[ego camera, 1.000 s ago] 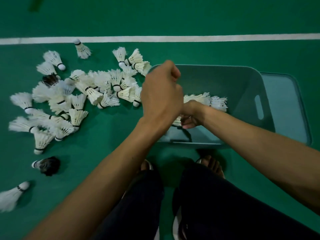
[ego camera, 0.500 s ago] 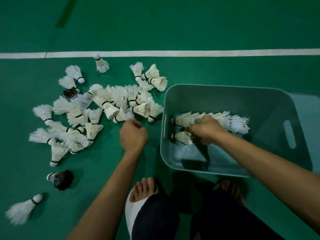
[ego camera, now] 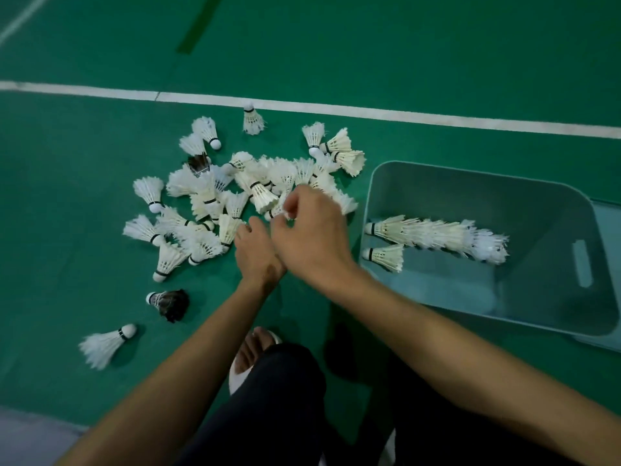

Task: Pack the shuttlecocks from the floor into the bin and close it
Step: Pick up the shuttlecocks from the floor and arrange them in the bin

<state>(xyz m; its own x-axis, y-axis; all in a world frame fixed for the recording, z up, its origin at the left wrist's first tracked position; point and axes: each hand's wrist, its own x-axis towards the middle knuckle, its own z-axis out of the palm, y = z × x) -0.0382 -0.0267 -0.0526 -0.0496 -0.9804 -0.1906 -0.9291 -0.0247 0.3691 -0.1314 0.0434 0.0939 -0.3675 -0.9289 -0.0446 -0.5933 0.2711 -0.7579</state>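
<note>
One pale blue bin [ego camera: 554, 210] stood on the green floor [ego camera: 403, 45], with one flat lid [ego camera: 610, 237] at its three o'clock. Inside lay one nested row of shuttlecocks [ego camera: 437, 233], stacked too tightly to count, and one single shuttlecock [ego camera: 386, 255]. At the bin's nine o'clock lay roughly thirty white shuttlecocks [ego camera: 262, 196], too tangled for an exact tally, plus two dark-feathered shuttlecocks [ego camera: 171, 304]. Two hands showed, the left hand [ego camera: 255, 253] and the right hand [ego camera: 312, 240], and one bare foot [ego camera: 252, 348]. Two white court lines [ego camera: 403, 116] crossed the floor.
</note>
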